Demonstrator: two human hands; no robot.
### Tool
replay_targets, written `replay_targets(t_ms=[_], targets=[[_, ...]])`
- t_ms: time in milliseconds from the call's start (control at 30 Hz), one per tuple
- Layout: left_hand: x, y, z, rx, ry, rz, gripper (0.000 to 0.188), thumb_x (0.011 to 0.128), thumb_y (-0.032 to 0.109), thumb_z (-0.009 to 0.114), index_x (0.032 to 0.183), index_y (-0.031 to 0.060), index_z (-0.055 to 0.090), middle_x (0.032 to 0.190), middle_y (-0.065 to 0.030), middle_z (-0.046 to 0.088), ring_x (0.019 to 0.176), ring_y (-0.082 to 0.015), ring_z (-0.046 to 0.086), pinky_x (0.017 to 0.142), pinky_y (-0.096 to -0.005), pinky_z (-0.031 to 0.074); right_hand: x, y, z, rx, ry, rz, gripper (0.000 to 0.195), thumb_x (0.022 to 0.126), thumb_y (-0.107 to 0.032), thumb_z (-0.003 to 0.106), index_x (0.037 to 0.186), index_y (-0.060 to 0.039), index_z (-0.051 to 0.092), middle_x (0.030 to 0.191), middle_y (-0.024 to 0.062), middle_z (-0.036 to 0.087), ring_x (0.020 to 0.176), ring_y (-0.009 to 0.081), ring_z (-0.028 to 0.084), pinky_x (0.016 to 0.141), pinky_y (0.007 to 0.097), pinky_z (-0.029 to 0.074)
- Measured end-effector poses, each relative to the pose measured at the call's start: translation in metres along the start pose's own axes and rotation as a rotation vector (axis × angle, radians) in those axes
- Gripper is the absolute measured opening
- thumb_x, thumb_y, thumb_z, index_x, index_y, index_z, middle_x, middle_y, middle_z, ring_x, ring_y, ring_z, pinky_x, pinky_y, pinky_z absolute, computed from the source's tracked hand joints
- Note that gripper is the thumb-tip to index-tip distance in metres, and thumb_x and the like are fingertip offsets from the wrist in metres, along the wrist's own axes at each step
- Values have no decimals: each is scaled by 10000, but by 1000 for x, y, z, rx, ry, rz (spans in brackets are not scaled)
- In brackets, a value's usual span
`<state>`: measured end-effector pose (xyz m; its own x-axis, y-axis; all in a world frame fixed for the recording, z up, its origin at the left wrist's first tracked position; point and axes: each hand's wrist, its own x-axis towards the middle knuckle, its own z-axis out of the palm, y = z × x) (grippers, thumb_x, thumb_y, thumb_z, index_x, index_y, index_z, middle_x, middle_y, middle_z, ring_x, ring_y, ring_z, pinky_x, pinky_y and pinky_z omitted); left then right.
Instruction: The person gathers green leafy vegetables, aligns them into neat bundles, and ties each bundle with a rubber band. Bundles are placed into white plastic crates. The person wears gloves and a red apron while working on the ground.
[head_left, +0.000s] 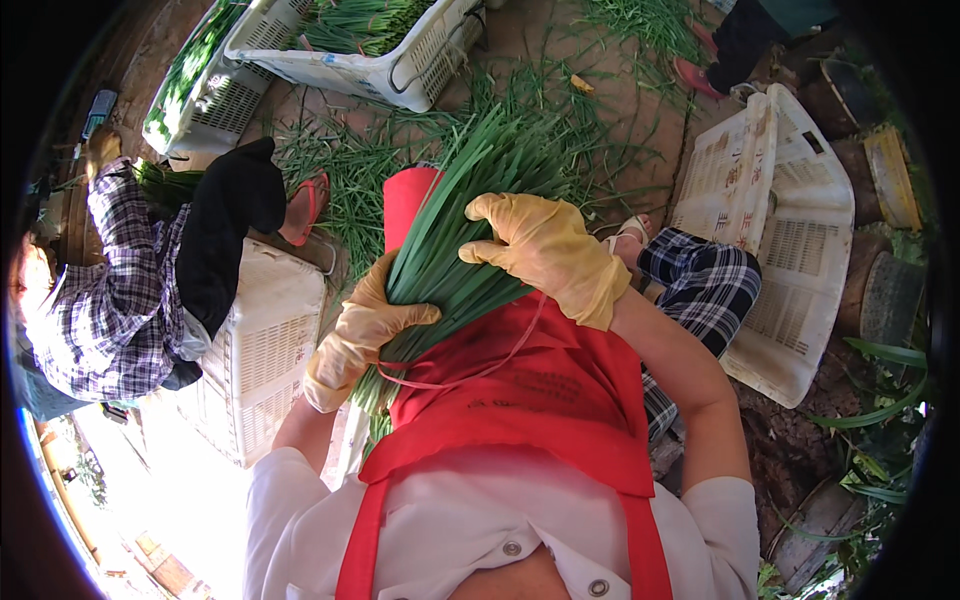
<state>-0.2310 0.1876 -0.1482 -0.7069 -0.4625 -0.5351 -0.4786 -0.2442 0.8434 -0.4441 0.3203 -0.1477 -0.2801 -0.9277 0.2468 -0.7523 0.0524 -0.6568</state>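
A thick bundle of long flat green leaves, apparently garlic chives (450, 262), lies slanting over my lap on a red apron (517, 397). My left hand (367, 322), in a yellowish rubber glove, grips the bundle near its pale stem end, thumb on top. At the stems a thin pink tie (480, 381) loops out across the apron. In a matching glove, my right hand (551, 251) rests against the leaves higher up, its thumb and fingers apart; whether it grips any leaves I cannot tell.
Cut green leaves (360, 165) litter the floor ahead. White plastic crates of tied bundles (412, 67) stand beyond. An upturned white crate (274, 330) is at the left, beside a person in a checked shirt (112, 322). More white crates (795, 247) lean at the right. Another person's shoes (697, 79) show at the upper right.
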Motion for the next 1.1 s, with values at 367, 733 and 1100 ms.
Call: replay_targets(t_ms=[367, 733, 1100], targets=[[2, -10, -1, 75, 19, 76, 881, 613, 33, 900, 1381, 37, 468, 1178, -79, 640, 1103, -199, 595, 981, -339, 477, -15, 49, -31, -223, 225, 320, 159, 899, -196, 621, 839, -96, 513, 648, 101, 578, 577, 280, 604, 546, 397, 491], [-3, 14, 19, 184, 16, 65, 856, 605, -11, 869, 1367, 47, 486, 1193, -93, 631, 1129, -204, 590, 1004, -340, 465, 4, -8, -40, -198, 20, 70, 331, 859, -328, 715, 1070, -81, 651, 863, 63, 654, 827, 215, 643, 727, 356, 523], [-2, 5, 16, 359, 57, 99, 904, 587, 12, 897, 1387, 41, 475, 1203, -85, 626, 1136, -199, 580, 997, -328, 462, 2, 21, -30, -350, 297, -146, 179, 878, -255, 630, 803, -131, 525, 715, 28, 570, 663, 247, 608, 568, 351, 499]])
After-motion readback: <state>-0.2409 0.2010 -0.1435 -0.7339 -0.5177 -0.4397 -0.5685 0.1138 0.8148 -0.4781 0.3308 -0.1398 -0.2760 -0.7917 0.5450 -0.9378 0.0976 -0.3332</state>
